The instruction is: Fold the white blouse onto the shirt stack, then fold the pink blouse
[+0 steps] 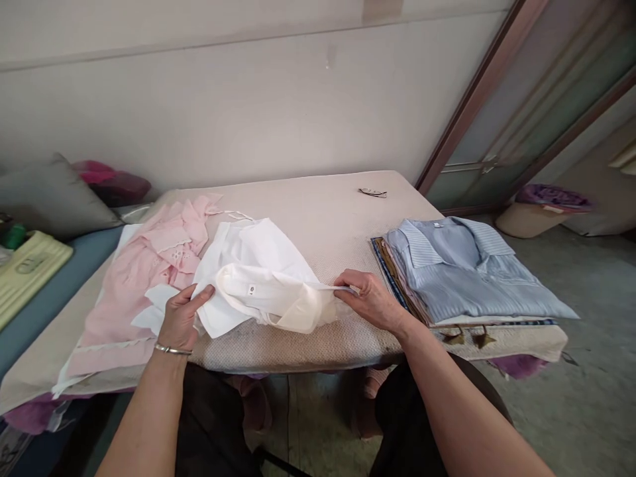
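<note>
A white garment [258, 278] lies crumpled in the middle of a padded table [322, 212], a small label showing on it. My left hand [181, 318], with a bracelet at the wrist, is closed on the garment's left edge. My right hand [368, 298] pinches the garment's right edge and pulls it taut near the table's front. A pink garment [144, 271] lies spread out to the left, partly under the white one.
A stack of folded clothes topped by a blue striped shirt [462, 271] sits at the table's right end. A small dark object [372, 193] lies near the far edge. Cushions [54, 195] and a pale green item [24, 268] are at left. A basket [541, 212] stands on the floor at right.
</note>
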{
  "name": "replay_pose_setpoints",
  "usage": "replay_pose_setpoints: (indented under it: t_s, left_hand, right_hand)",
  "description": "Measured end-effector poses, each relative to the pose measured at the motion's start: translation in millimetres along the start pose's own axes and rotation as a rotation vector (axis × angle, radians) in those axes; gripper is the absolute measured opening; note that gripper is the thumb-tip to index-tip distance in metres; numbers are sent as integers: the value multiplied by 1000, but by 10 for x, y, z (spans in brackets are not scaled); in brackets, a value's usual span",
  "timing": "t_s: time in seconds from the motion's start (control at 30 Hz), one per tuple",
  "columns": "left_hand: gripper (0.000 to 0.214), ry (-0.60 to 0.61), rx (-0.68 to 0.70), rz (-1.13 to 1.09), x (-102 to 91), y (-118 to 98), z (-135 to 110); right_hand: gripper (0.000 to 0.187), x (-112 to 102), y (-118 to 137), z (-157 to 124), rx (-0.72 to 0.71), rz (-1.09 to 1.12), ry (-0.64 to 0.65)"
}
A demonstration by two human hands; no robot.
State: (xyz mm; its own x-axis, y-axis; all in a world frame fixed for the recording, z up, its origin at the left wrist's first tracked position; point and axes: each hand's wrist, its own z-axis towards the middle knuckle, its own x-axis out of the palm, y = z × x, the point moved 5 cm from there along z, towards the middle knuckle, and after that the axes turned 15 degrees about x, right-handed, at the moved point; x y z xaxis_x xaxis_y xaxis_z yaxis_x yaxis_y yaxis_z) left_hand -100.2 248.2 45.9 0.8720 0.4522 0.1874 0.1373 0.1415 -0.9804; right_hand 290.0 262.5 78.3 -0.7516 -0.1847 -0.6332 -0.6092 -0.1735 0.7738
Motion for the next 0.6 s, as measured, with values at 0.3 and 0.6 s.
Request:
replay_pose_setpoints:
  t_s: [0.3,0.6]
  left_hand:
    - [39,98,145,135,-101,38,-11]
    - [32,337,490,592,-529,-674,-495]
  right_hand:
    - [8,27,-42,33,25,231,60]
    - [16,52,476,-486,-167,-230,-203]
